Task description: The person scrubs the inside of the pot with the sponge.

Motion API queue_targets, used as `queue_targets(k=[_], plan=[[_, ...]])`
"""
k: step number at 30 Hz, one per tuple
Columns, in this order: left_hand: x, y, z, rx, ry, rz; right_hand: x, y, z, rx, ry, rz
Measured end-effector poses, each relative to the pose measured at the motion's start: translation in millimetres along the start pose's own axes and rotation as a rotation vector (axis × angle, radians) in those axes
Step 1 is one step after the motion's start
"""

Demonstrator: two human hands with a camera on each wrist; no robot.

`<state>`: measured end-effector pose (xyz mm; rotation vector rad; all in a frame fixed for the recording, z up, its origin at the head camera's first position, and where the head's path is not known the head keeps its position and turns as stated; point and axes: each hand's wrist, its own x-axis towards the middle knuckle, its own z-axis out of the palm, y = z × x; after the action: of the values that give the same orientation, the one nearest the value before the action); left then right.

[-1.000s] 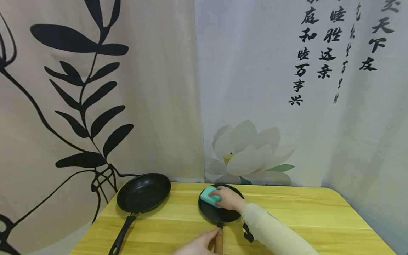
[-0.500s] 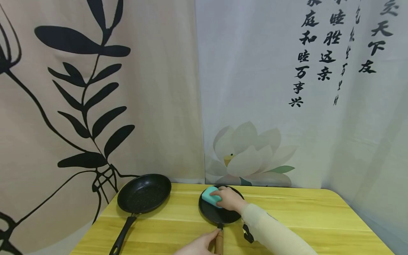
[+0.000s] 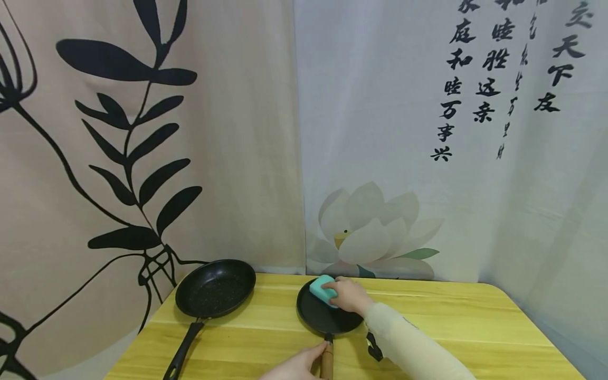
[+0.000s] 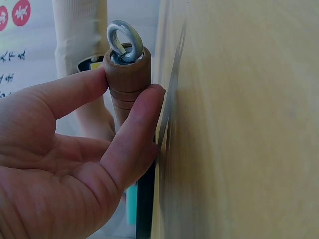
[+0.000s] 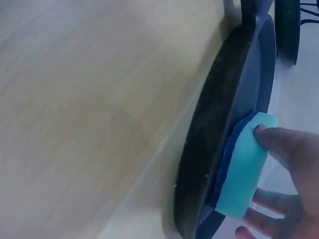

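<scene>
My right hand grips a turquoise sponge inside the small black frying pan. In the right wrist view, thumb and fingers hold opposite ends of the sponge, its dark blue scouring side down on the pan's cooking surface. With my left hand I hold the pan's brown wooden handle near the front of the table. Seen from the left wrist, thumb and fingers pinch this handle, which ends in a metal hanging ring.
A larger black frying pan stands to the left, its black handle pointing toward me. Both pans are on a yellow wood-grain table. Behind the table hangs a printed curtain with leaves, a lotus and writing.
My right hand has slid the sponge a short way to the right across the small frying pan, mostly in the last half second. The left hand keeps its hold on the handle.
</scene>
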<state>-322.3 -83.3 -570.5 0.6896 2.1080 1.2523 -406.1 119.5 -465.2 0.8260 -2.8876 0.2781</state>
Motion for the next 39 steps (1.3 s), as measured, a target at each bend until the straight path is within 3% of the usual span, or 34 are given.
queue_targets(k=[9, 17, 23, 31, 39], plan=[[2.3, -2.6, -0.8, 0.047, 0.004, 0.032, -4, 6, 0, -0.003, 0.005, 0.046], [1.1, 0.1, 0.5, 0.030, 0.009, 0.059, -10, 13, -6, -0.012, 0.000, 0.076], [1.1, 1.0, 1.7, 0.007, 0.009, 0.033, -14, 18, -9, -0.011, -0.018, 0.099], [-0.7, 1.1, 3.2, -0.094, 0.020, 0.017, -21, 16, -17, 0.059, 0.001, 0.056], [-2.2, 3.2, 7.2, -0.081, 0.017, 0.008, -32, 17, -17, 0.062, -0.013, 0.071]])
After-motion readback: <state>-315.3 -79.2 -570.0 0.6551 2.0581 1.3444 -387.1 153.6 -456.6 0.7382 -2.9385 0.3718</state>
